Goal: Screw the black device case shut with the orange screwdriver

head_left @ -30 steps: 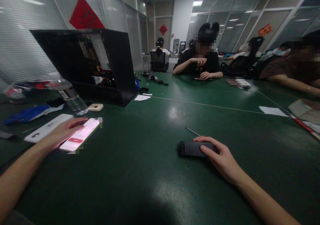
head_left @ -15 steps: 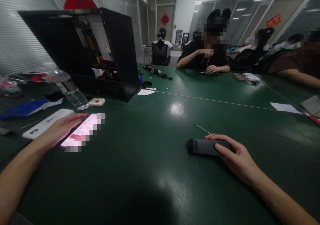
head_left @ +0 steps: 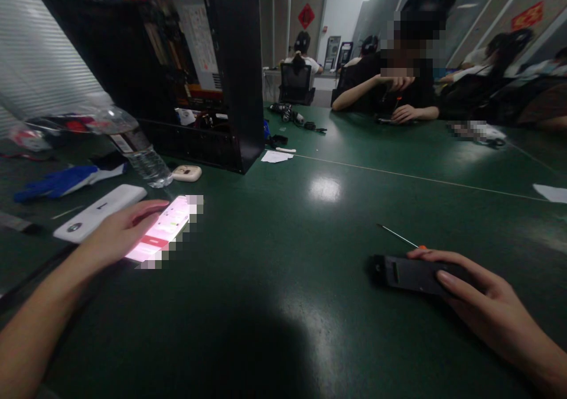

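My left hand [head_left: 126, 226] rests beside a phone [head_left: 162, 232] with a lit pink screen, fingers stretched out over its left edge. A white flat slab [head_left: 100, 213] marked with a "1" lies just behind that hand. Far to the right, my right hand [head_left: 482, 289] is closed around a dark flat rectangular device [head_left: 419, 273], thumb on top. A slot-like mark shows near the device's left end. Its right end is hidden in my palm. Behind it lies a thin screwdriver [head_left: 401, 235], its orange handle mostly hidden by my fingers.
An open black computer case [head_left: 234, 80] stands at the back left. A plastic bottle [head_left: 137, 148], a cream-coloured small case [head_left: 186, 173] and a blue glove [head_left: 62, 181] are before it. Cables [head_left: 292, 115] and paper [head_left: 277, 156] lie farther back. A co-worker [head_left: 398, 80] sits opposite.
The view has turned left and a little down, so everything sits farther right. Both hands keep their places relative to the phone, the dark device and the screwdriver.
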{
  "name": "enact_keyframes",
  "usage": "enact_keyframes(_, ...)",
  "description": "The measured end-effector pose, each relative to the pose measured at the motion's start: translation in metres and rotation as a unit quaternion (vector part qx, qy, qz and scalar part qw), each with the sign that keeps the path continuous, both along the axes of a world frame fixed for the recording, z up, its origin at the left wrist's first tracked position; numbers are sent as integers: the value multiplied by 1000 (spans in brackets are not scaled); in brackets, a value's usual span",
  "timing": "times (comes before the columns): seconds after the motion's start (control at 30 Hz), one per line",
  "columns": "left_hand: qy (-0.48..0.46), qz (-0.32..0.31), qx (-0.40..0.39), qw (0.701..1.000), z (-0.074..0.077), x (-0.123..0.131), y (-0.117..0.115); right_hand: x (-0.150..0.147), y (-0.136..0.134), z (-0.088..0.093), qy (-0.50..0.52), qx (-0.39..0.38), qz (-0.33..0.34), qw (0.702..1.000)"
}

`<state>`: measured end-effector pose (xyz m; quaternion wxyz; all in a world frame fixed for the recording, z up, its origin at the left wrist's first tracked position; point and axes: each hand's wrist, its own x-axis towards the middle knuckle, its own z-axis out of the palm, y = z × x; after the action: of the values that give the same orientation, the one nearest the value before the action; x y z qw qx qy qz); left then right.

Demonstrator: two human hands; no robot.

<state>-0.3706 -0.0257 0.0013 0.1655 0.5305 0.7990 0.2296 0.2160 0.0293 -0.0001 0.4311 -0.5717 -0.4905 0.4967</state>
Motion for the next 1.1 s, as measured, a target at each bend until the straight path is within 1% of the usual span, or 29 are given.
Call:
enact_keyframes(0.1,1,-16,5,1000,-1,-1,-1,-1,-1,2,-11,-6,-13,1000)
enact_keyframes(0.23,12,-24,-6,1000,0,-2,-1,-4,-1,4,-32,-5,-23,999)
enact_keyframes(0.33,1,-23,-12,1000,-1,-3,-2,-4,0,5,-42,-3,-26,999)
enact_keyframes(0.5,-48,-28,-29,998,-5,-9,-3,1,1,1,-40,-5,-12,999)
enact_keyframes(0.67,-74,-33,-15,997,-8,-13,-2,5,1,-5,-32,6,10,999)
enact_keyframes(0.8,-83,-31,-15,996,-5,-11,-3,5,0,-4,-19,10,17,1000)
enact_keyframes(0.97,-97,-6,3,995,1,-1,-1,3,0,-1,-18,8,20,1000)
enact_keyframes(1.1,-66,1,12,998,2,0,2,1,0,-1,-19,16,34,999)
